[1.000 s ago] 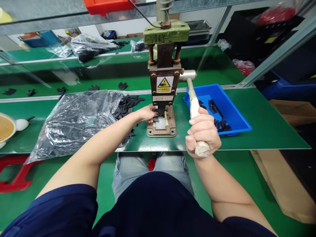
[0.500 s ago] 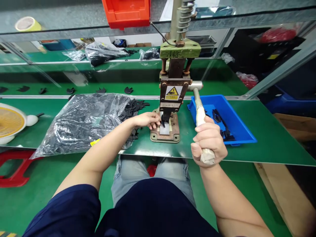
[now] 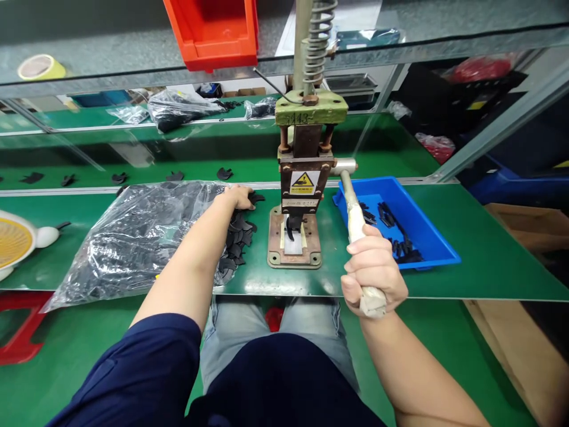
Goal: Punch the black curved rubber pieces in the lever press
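My right hand (image 3: 376,270) is wrapped round the taped grip of the lever handle (image 3: 351,196) on a hand press (image 3: 306,178). Under the ram, a black curved part (image 3: 290,229) stands at the metal plate (image 3: 293,244) on the press base. To the left, my left hand (image 3: 239,196) is at the far edge of a pile of black curved parts (image 3: 237,237). Its fingers are closed on one of these parts, partly hidden by the hand. The pile spills out of a large clear plastic bag (image 3: 142,231).
A blue tray (image 3: 427,228) with black pieces stands right of the press. Several black parts lie in a row behind the bag (image 3: 175,176). An orange bin (image 3: 217,53) and a yellow tape roll (image 3: 42,67) sit on the shelf above. A fan (image 3: 18,237) lies far left.
My left hand has moved from the press base left to the pile, leaving the black part under the ram. My right hand keeps hold of the lever. The view has shifted slightly.
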The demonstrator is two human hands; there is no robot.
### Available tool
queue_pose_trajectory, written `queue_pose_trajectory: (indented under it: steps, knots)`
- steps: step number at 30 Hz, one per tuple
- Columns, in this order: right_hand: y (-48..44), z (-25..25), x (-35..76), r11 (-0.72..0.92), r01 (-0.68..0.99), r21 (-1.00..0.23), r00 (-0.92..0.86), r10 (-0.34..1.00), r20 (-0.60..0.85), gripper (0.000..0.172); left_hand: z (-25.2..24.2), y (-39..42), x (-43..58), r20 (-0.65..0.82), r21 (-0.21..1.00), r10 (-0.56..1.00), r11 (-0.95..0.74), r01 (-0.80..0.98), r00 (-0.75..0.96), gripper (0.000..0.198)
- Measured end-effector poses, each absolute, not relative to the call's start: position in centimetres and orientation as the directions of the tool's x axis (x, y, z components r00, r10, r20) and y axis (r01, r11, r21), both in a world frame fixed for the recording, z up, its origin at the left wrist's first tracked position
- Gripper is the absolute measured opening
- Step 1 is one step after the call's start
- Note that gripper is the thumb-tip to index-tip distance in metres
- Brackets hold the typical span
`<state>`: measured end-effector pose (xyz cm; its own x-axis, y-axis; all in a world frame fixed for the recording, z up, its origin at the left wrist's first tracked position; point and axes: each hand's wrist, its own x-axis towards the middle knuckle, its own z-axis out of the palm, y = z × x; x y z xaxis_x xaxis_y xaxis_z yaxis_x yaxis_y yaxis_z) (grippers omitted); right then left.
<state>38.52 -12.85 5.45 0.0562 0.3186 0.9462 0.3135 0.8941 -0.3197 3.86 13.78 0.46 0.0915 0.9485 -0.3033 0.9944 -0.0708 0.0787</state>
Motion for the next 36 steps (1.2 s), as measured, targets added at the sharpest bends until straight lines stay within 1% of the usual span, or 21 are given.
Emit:
queue_pose_trajectory:
  steps: [1,3,7,9,11,13,16,18,20,22,24,26,29,31,33,36]
  knots:
    - [-12.8,5.4,38.5,0.895,0.314,-0.316,0.056,0.315,0.947,0.015,0.3,13.8,3.9,-0.303,0.074,0.947,-0.084,0.994,0.102,0.097]
    - [-12.8,5.4,38.6,0.893,0.323,-0.314,0.056,0.313,0.948,0.015,0.1,13.6,4.1,-0.284,0.083,0.948,-0.123,0.989,0.141,0.090]
    - [-12.8,5.4,38.5,0.891,0.322,-0.319,0.056,0.319,0.946,0.016,0.1,12.5,4.8,-0.230,0.126,0.948,-0.197,0.972,0.222,0.065]
    - [-12.7,5.4,38.5,0.895,0.315,-0.317,0.060,0.314,0.947,0.017,0.4,11.8,5.3,-0.196,0.109,0.952,-0.219,0.970,0.237,0.051]
    - [-12.7,5.5,38.4,0.894,0.315,-0.318,0.065,0.314,0.947,0.018,0.8,11.2,5.6,-0.135,0.067,0.964,-0.224,0.972,0.231,0.046]
    - [-12.7,5.5,38.3,0.891,0.322,-0.319,0.069,0.314,0.947,0.018,1.3,10.6,5.6,-0.059,0.053,0.977,-0.200,0.978,0.203,0.045]
    - [-12.7,5.6,38.2,0.888,0.337,-0.312,0.065,0.309,0.949,0.020,2.4,9.5,5.2,0.052,0.125,0.984,-0.173,0.977,0.168,0.039]
    - [-12.8,5.6,38.2,0.885,0.344,-0.313,0.062,0.311,0.948,0.021,3.1,8.3,4.8,0.099,0.177,0.973,-0.222,0.959,0.207,0.035]
    - [-12.9,5.7,38.1,0.883,0.344,-0.320,0.063,0.319,0.946,0.022,3.6,6.6,4.7,0.094,0.205,0.944,-0.330,0.921,0.317,0.031]
    - [-12.9,5.8,38.1,0.884,0.339,-0.321,0.066,0.317,0.946,0.022,3.8,4.6,5.0,0.033,0.218,0.893,-0.445,0.868,0.449,0.029]
    - [-12.9,5.8,38.0,0.882,0.345,-0.321,0.069,0.317,0.946,0.022,3.7,2.5,5.9,-0.044,0.246,0.852,-0.496,0.833,0.521,0.024]
    - [-12.8,5.8,37.9,0.883,0.351,-0.311,0.071,0.306,0.949,0.021,3.3,0.6,7.2,-0.094,0.320,0.863,-0.445,0.836,0.496,0.019]
    - [-12.5,5.8,37.9,0.897,0.342,-0.280,0.066,0.274,0.959,0.021,2.4,-1.0,9.0,-0.098,0.487,0.942,-0.235,0.841,0.320,0.019]
    - [-12.5,5.9,37.8,0.899,0.340,-0.275,0.060,0.271,0.961,0.021,1.8,-1.4,9.6,-0.105,0.557,0.973,-0.113,0.823,0.205,0.024]
    - [-12.5,6.0,37.7,0.897,0.343,-0.280,0.053,0.279,0.959,0.021,1.4,-1.3,9.5,-0.122,0.575,0.979,-0.067,0.815,0.166,0.022]
    - [-12.7,6.2,37.7,0.891,0.355,-0.284,0.051,0.285,0.957,0.021,1.1,-1.0,8.5,-0.115,0.555,0.972,-0.109,0.825,0.206,0.005]
